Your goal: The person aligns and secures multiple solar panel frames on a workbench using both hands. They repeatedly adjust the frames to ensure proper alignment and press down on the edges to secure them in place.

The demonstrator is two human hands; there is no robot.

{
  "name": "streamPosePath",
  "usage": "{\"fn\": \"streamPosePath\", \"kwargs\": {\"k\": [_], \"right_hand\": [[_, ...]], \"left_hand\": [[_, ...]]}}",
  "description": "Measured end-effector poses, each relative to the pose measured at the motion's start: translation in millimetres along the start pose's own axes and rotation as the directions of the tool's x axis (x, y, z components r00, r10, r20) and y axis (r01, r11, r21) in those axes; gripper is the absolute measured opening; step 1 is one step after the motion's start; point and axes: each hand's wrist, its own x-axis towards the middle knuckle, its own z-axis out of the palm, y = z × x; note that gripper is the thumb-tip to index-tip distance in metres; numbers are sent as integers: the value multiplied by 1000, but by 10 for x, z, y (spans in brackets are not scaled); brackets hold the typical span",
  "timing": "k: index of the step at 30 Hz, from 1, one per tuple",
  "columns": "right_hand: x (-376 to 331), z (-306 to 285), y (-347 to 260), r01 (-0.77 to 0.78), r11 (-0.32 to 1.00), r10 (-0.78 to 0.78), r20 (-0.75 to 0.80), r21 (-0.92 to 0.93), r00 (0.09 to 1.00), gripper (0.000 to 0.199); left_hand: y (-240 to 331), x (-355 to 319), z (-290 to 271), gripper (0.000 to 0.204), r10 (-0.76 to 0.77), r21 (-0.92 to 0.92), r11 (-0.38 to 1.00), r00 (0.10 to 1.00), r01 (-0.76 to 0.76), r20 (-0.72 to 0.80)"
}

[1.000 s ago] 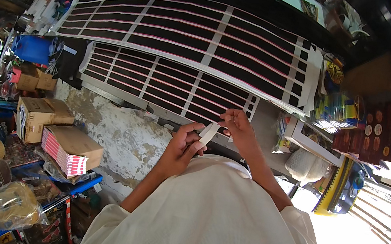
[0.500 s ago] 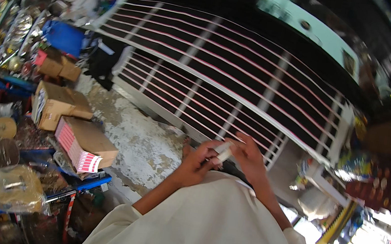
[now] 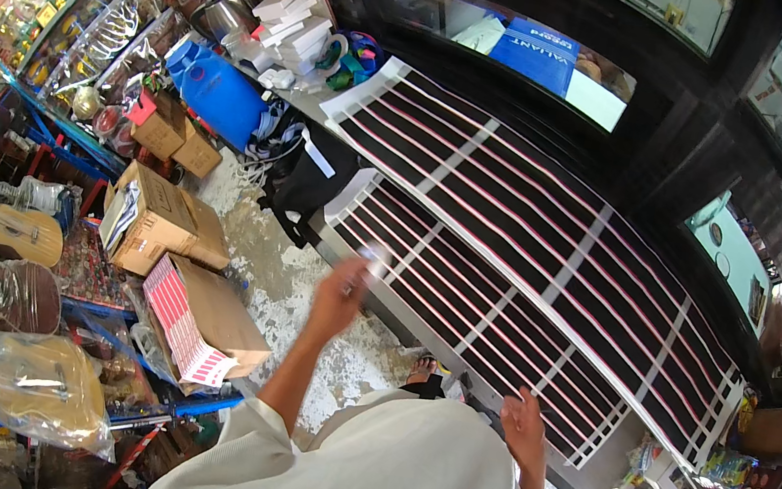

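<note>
Left hand [image 3: 340, 298] grips small white piece [image 3: 370, 260]; right hand [image 3: 525, 429] loose on striped sheet [image 3: 549, 268].

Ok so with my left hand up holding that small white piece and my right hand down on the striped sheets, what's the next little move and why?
Probably bring the left hand and its small white piece down to the near edge of the striped sheet. The piece is raised beside that sheet's left end, blurred, while the right hand already rests on the lower edge, so that hand seems to steady it.

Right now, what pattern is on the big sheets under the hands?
Dark, near-black sheets with thin pink-red stripes, split by white bands into panels. Head view shows it best.
</note>
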Motion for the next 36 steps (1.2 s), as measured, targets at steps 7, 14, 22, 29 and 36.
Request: {"fn": "streamPosePath", "kwargs": {"k": [7, 14, 22, 29, 36], "right_hand": [[-250, 350, 95, -29, 984, 2, -156, -174, 988, 60], [-686, 574, 23, -168, 968, 92, -356, -188, 930, 51], [-1285, 752, 752, -449, 894, 361, -619, 16, 697, 27], [-1564, 25, 1240, -521, 847, 216, -825, -108, 522, 16], [-1403, -1336, 1637, -326, 883, -60, -772, -337, 633, 11]], "left_hand": [[-480, 2373, -1267, 19, 490, 472, 837, 762, -276, -424], [-1211, 3308, -1204, 38, 451, 686, 680, 885, -258, -114], [-1245, 2449, -713, 34, 578, 721, 685, 680, -104, -451], [-1070, 134, 1061, 35, 382, 418, 842, 924, -342, -13], [226, -1311, 2245, 31, 271, 142, 905, 803, -400, 531]]}}
